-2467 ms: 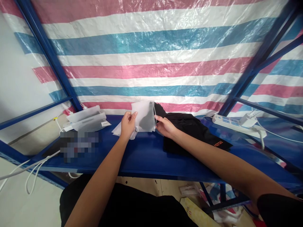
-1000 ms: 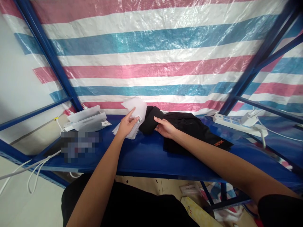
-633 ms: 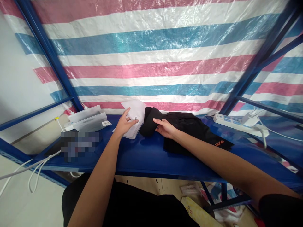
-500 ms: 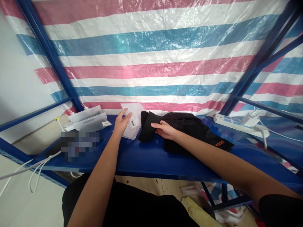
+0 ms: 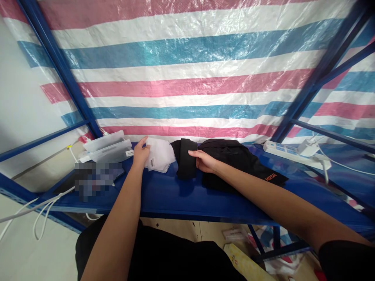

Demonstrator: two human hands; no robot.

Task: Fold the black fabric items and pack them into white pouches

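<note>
My right hand point(image 5: 206, 161) is closed on a folded black cloth item point(image 5: 187, 160), thumb on top and the other fingers mostly hidden. To its left, a translucent white plastic bag point(image 5: 161, 154) with a small barcode label lies against the cloth. My left hand point(image 5: 142, 152) grips the bag's left edge between thumb and fingers. Behind my right wrist a black garment point(image 5: 231, 150) with orange lettering at one corner lies spread on the blue shelf point(image 5: 175, 201).
White translucent trays point(image 5: 108, 146) and a blurred-out dark item point(image 5: 98, 179) are at the left, with white cables point(image 5: 43, 214) hanging over the edge. A power strip point(image 5: 295, 154) with plugs sits right. Blue posts point(image 5: 55, 66) and striped sheeting point(image 5: 187, 89) frame the back.
My left hand has moved slightly left and closed on the bag's edge. The bag has turned and flattened. The folded black cloth has shifted slightly right with my right hand still holding it.
</note>
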